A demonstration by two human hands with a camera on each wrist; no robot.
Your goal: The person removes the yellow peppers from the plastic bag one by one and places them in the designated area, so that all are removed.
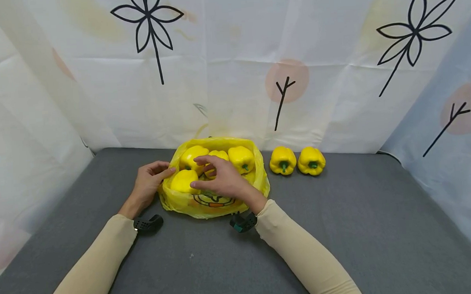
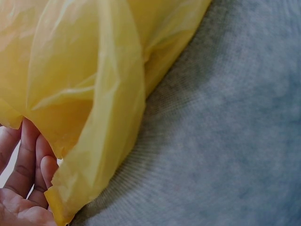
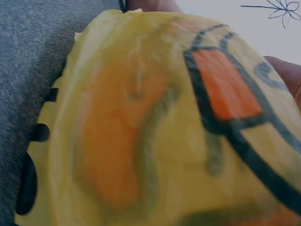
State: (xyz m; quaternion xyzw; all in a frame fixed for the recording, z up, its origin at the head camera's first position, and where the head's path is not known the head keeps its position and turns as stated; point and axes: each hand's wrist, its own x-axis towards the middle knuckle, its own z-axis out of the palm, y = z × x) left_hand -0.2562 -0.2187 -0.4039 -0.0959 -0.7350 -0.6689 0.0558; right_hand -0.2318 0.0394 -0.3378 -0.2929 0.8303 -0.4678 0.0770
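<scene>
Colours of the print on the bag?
Orange patches and dark lines on the yellow bag; best in the right wrist view.

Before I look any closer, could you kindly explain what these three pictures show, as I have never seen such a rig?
There is no machine: a person works with two bare hands. The widest picture comes from a camera worn on the head, looking forward and down. The others come from cameras on the left and right wrists, so the yellow bag fills much of each. That bag sits open on the grey surface, with several yellow peppers inside. Two loose peppers lie to its right. The left hand seems to hold the bag's left edge. The right hand is over the bag's opening, thumb and fingers apart, with no clear grip on a pepper.
</scene>
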